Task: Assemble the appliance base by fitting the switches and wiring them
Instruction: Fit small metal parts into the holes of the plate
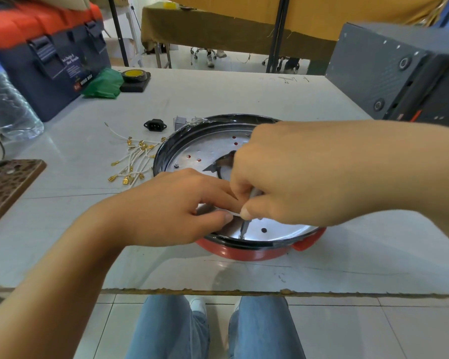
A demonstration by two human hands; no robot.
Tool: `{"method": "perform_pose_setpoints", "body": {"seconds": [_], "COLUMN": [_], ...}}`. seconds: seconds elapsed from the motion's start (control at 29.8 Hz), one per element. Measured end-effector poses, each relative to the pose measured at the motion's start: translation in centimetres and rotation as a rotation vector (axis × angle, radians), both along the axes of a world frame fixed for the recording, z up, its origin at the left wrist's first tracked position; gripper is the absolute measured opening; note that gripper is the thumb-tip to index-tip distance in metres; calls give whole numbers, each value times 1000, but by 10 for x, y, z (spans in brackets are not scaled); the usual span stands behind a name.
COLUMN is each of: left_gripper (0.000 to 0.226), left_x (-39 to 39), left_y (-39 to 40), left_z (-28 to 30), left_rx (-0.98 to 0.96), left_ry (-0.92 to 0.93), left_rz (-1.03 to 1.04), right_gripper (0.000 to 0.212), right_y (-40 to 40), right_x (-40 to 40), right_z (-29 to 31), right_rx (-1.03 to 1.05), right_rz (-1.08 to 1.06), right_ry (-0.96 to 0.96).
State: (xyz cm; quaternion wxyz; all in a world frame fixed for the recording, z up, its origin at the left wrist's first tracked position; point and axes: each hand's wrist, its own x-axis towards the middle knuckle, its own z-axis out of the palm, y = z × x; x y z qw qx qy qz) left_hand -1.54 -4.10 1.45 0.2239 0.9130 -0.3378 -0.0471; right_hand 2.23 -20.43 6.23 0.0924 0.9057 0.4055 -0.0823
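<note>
Where hands (182,206) meet, appliance base (257,251).

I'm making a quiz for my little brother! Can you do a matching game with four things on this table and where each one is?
Things:
1. black power socket
2. tape roll
3. white wires
4. appliance base

Places:
A. under both hands, near the table's front edge
B. in a loose pile just left of the base
C. far side of the table, beside the green bag
D. alone, behind the wire pile

Pairs: 1-D, 2-C, 3-B, 4-A
</note>
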Motion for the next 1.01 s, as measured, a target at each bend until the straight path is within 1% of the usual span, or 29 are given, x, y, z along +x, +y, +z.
{"method": "perform_pose_setpoints", "body": {"seconds": [0.03, 0.1, 0.13, 0.2, 0.3, 0.4, 0.47, 0.54, 0.6, 0.7, 0.8, 0.87, 0.94, 1.01], "left_gripper": [31, 26, 28, 33, 35, 38, 39, 38, 35, 28, 30, 31, 31, 33], "left_x": [1, 2, 3, 4, 5, 5, 5, 5, 5, 1, -7, -12, -18, -24], "left_y": [0, 2, 2, 4, 5, 6, 6, 6, 7, 7, 6, 7, 10, 14], "left_z": [0, -2, -3, -5, -7, -9, -9, -10, -10, -11, -11, -14, -19, -26], "left_rx": [2, -8, -9, -10, -49, -52, -44, -35, -50, -98, -100, -111, -141, -156], "left_ry": [6, 25, 31, 36, 61, 41, 30, 13, -32, -152, -309, -369, -335, -286], "left_rz": [-7, -12, -14, -5, 42, 71, 70, 60, 65, 64, 69, 75, 93, 125], "right_gripper": [12, 22, 26, 29, 28, 28, 28, 24, 17, 11, 10, 13, 17, 19], "right_y": [-2, -10, -15, -23, -38, -49, -53, -54, -55, -58, -61, -61, -61, -61], "right_x": [1, -2, -8, -11, -11, -8, -7, -5, -4, -4, -6, -9, -11, -12], "right_z": [-1, 5, 12, 25, 32, 17, 2, -12, -22, -30, -37, -42, -47, -51], "right_rx": [40, 158, 201, 313, 429, 599, 671, 750, 844, 1013, 1207, 1381, 1513, 1588], "right_rz": [-1, 24, 36, 38, -11, -144, -220, -278, -313, -347, -359, -373, -416, -450], "right_ry": [4, 30, 37, 79, 140, 158, 179, 233, 303, 400, 397, 380, 349, 312]}}
